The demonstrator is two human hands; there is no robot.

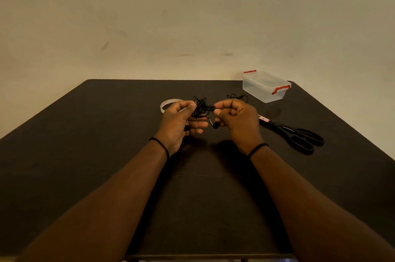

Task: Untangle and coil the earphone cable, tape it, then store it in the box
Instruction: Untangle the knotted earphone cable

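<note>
A tangled black earphone cable [201,108] hangs between my two hands above the dark table [85,155]. My left hand [178,122] grips the knotted bundle, and one earbud dangles by its palm. My right hand [237,120] pinches a strand of the same cable, with another earbud [215,125] hanging just below its thumb. A further loop of cable [237,97] lies on the table behind my right hand. A roll of clear tape [168,104] sits flat behind my left hand. The clear plastic box [265,87] with red latches stands closed at the back right.
Black-handled scissors [299,136] lie on the table to the right of my right hand, blades pointing toward it. A plain beige wall rises behind the table's far edge.
</note>
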